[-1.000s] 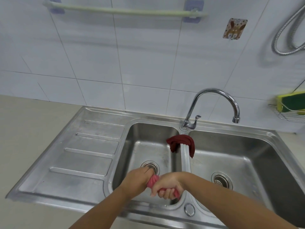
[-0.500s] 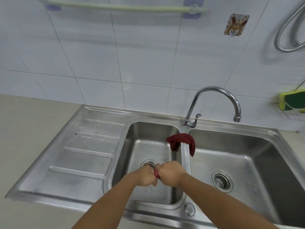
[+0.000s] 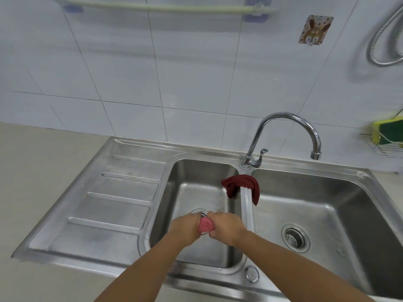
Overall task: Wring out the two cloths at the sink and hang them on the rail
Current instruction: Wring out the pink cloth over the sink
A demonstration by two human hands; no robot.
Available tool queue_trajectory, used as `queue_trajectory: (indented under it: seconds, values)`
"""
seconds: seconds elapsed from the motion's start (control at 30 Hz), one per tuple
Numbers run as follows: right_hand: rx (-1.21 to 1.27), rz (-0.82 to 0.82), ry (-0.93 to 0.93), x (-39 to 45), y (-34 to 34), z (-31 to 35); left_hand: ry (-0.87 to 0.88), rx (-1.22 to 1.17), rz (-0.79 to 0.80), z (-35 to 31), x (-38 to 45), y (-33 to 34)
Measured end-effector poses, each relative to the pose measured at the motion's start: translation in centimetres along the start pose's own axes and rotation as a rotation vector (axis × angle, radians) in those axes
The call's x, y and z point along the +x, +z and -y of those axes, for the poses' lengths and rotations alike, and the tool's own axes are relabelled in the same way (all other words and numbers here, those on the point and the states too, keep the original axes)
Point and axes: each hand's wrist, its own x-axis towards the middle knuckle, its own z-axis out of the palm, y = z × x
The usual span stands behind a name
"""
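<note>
Right now, from the head view:
Left hand (image 3: 185, 228): fist clenched round one end of the pink cloth (image 3: 205, 225), over the left basin.
Right hand (image 3: 226, 227): fingers wrapped tight on the other end, knuckles nearly meeting the left.
Pink cloth: twisted into a short roll between both fists.
Dark red cloth (image 3: 241, 184): draped over the divider between the sink (image 3: 122, 192) basins, near the tap (image 3: 283, 136).
Rail (image 3: 165, 8): on the tiled wall above, bare.
</note>
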Motion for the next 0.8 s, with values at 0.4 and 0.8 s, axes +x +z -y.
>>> queue_trajectory:
  seconds: [0.4, 0.8]
  values:
    - [1.46, 1.087, 0.312, -0.3, -4.7, -0.4, 0.339, 0.118, -0.64, 1.8, -2.6, 1.0]
    - [0.514, 0.516, 0.266, -2.1, -4.5, 2.8, 0.35, 0.205, -0.204, 0.1, -2.2, -2.3]
